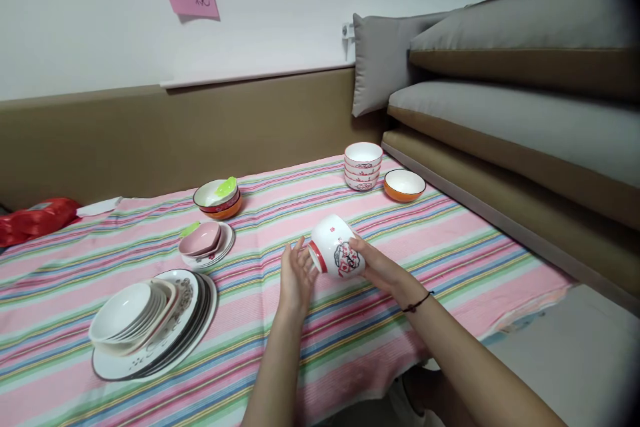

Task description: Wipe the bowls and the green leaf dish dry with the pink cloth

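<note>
A white bowl (336, 240) with a red foot ring and a red-and-black flower print is held tilted on its side above the striped cloth. Its foot points left toward my left hand, and its opening faces away to the right. My right hand (375, 265) grips it at the rim side, thumb on the printed outside. My left hand (296, 277) is open beside the foot, fingers spread and partly behind it; whether they touch the bowl I cannot tell. Beyond it stands a stack of similar bowls (363, 167), next to an orange bowl (404, 187) with a white inside.
At left lie stacked plates (204, 320) topped with small white bowls (123, 313). Behind them are a pink dish (201, 240) on small plates and a bowl stack (217, 200) with a green piece. Cushions (520, 127) rise at right. The striped cloth (240, 347) covers the surface.
</note>
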### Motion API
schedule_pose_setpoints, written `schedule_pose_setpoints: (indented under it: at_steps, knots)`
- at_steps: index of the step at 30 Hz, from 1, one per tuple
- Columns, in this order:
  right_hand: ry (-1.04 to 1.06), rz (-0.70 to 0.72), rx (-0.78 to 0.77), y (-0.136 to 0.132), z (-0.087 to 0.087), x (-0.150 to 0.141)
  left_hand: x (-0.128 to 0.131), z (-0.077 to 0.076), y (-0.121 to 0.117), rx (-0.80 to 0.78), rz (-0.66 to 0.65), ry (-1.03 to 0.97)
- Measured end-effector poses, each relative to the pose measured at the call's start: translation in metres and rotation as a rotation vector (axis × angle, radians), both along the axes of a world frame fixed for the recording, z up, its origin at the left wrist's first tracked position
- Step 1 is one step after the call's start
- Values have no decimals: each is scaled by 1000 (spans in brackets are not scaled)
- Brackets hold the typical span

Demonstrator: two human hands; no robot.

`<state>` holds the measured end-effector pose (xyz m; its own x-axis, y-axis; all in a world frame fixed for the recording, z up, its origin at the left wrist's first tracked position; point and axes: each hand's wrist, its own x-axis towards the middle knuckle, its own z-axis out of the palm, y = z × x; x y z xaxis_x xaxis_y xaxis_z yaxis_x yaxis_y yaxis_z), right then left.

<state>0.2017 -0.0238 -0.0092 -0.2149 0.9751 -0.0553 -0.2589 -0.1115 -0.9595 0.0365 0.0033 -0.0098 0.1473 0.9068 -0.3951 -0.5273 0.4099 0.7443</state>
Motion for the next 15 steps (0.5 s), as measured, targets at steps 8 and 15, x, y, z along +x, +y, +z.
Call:
schedule_pose_setpoints:
  at_steps: [8,15]
  knots:
    - [-222,125,-109,2,-6,-22,9,-13,-1,-186,148,-260]
    - [-587,174,234,14,-5,-12,-4,-19,5,-270,-66,-362]
